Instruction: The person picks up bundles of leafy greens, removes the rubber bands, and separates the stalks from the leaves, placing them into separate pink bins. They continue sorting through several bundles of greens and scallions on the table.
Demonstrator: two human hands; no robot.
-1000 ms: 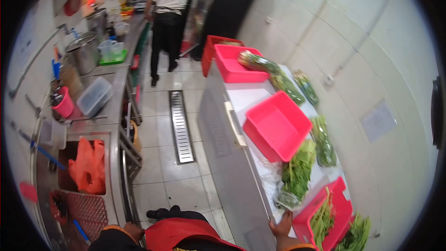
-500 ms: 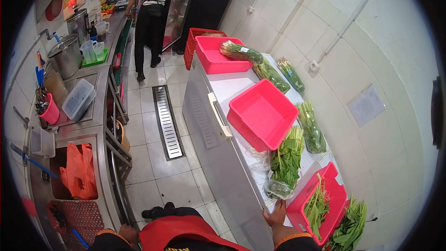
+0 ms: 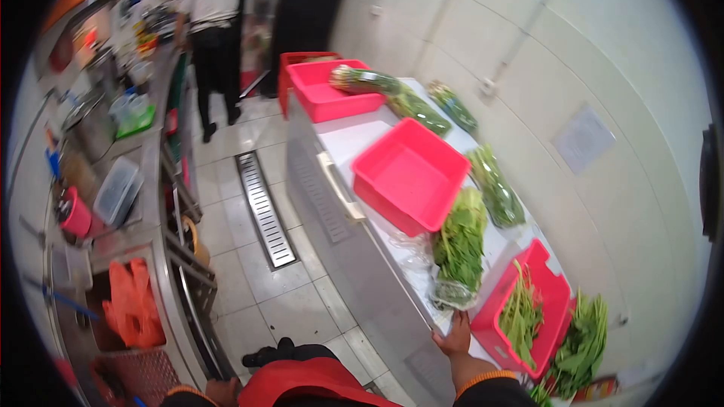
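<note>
Greens in a clear bag (image 3: 458,245) lie straight ahead of the right hand (image 3: 455,338). The bag's near end sits just beyond the fingertips, by the near edge of the freezer top (image 3: 354,139), and I cannot tell whether they touch it. Its long axis runs away from the person, in line with the forearm, and the leafy far end butts against an empty tray (image 3: 411,173). The right hand rests on that near edge with its fingers (image 3: 461,325) laid loosely open, holding nothing.

Just right of the hand stands a second tray (image 3: 490,341) with loose stems in it; it is as near as the bag, but off to the side rather than ahead. More greens (image 3: 584,339) lie beyond it, toward the wall.

The left hand (image 3: 223,390) is low at the frame's bottom edge, by the steel counter (image 3: 154,203) across the aisle — well apart from the bag, so the right is much the nearer. Whether its fingers are open or closed cannot be told (too little of it shows). Another person (image 3: 211,38) stands far down the aisle.
</note>
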